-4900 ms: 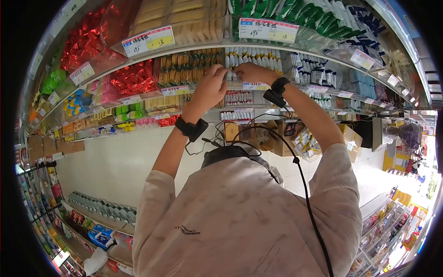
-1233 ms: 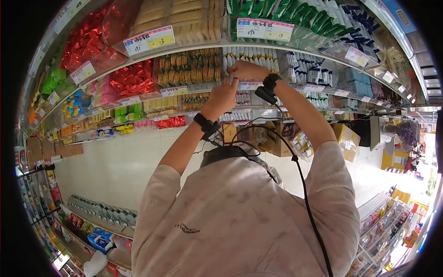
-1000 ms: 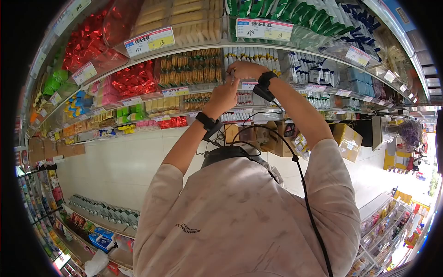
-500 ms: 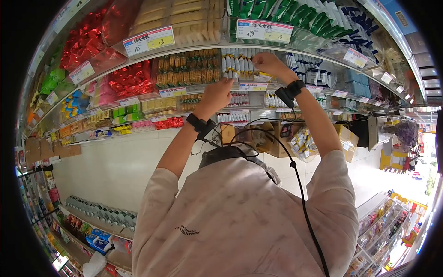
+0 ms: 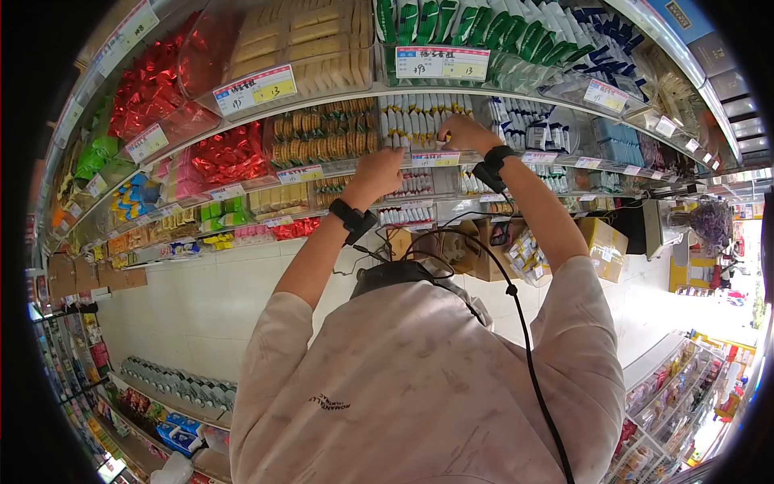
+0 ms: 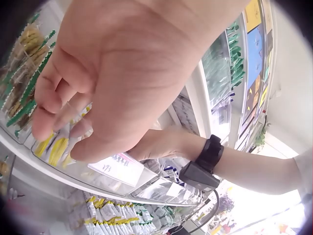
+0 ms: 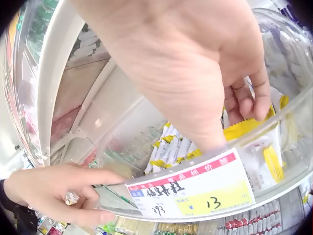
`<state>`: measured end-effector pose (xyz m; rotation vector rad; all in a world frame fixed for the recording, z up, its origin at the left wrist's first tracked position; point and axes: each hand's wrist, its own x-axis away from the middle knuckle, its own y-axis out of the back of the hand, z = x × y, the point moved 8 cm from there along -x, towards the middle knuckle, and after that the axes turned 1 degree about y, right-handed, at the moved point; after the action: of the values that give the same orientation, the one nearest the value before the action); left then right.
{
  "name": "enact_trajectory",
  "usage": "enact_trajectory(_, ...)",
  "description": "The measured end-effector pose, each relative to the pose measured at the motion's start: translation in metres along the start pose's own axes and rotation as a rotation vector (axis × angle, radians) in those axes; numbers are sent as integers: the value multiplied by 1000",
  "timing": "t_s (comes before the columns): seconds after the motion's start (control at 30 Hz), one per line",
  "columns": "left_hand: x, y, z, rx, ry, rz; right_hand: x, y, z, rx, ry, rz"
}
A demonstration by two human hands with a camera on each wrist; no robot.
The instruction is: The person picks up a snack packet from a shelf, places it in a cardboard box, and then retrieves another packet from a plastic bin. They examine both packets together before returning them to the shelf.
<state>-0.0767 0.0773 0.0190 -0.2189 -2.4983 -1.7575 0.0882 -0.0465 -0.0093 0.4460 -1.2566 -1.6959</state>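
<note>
The right hand (image 5: 458, 131) curls its fingers (image 7: 247, 100) among white-and-yellow sachets (image 7: 168, 144) in a clear plastic shelf bin (image 7: 117, 147); I cannot tell whether they grip one. At its 8 o'clock the left hand (image 5: 377, 169), fingers loosely curled, touches the bin front.

On the shelf (image 5: 258, 179), packets (image 5: 419, 121) stand in a bin (image 7: 288, 147) behind the price tag (image 5: 435, 159), biscuits (image 5: 322, 133) left of them, right hand (image 5: 461, 133) in the bin, left hand (image 5: 379, 169) before it.

**Sachets** (image 7: 168, 144): smooth, glossy white-and-yellow plastic film. **Bin front** (image 7: 299, 98): clear, shiny hard plastic. **Price label** (image 7: 195, 191): matt printed paper. **Shelf rail** (image 7: 56, 83): smooth white finish. Far left, **sweets** (image 5: 234, 145): crinkled red foil. Near, **shirt** (image 5: 419, 379): matt cloth. **Floor tiles** (image 5: 218, 290): glossy. Right, **boxes** (image 5: 606, 242): matt cardboard.
</note>
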Motion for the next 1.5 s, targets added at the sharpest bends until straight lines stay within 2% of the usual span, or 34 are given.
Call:
enact_trajectory(0.03, 1, 0, 0, 10, -9, -11, -2, -3, 0, 34, 22, -18)
enact_trajectory(0.13, 5, -1, 2, 25, -43, -84, -6, 3, 2, -123, 58, -89)
enact_trajectory(0.23, 6, -7, 5, 35, -88, -177, 9, 27, 8, -380, -120, -144)
enact_trajectory(0.27, 5, -7, 5, 37, -108, -212, 7, 25, 0, -438, -75, -181)
enact_trajectory(0.37, 4, -8, 3, 13, -88, -175, 9, 29, -2, -674, -95, -163)
enact_trajectory(0.47, 5, -6, 1, 9, -93, -184, 9, 34, 5, -667, -70, -203)
enact_trajectory(0.57, 5, -6, 0, 11, -85, -168, 10, 33, 19, -440, -116, -299)
enact_trajectory(0.67, 2, -10, 6, 45, -118, -164, 6, 9, 34, -585, -135, -236)
enact_trajectory(0.77, 0, -13, 7, 45, -49, -45, -10, -1, 35, -338, -131, -228)
enact_trajectory(0.87, 5, -6, 2, 129, -45, -89, -11, 15, 61, -184, -77, -192)
enact_trajectory(0.97, 2, -7, -5, 228, -157, -107, -18, 18, 63, -122, 20, -310)
enact_trajectory(1.07, -4, -16, 1, 226, -138, -96, -20, 19, 67, 16, -10, -261)
enact_trajectory(1.17, -9, -21, 4, 228, -86, -39, -28, -1, 54, 152, -16, -311)
enact_trajectory(1.27, -12, -25, 6, 190, -54, -29, -27, -5, 54, 118, -126, -215)
enact_trajectory(1.37, -16, -23, 5, 194, -1, 10, -24, -6, 60, 113, -142, -221)
enact_trajectory(1.5, -28, -24, 7, 215, -9, -56, -37, -30, 35, 49, -125, -258)
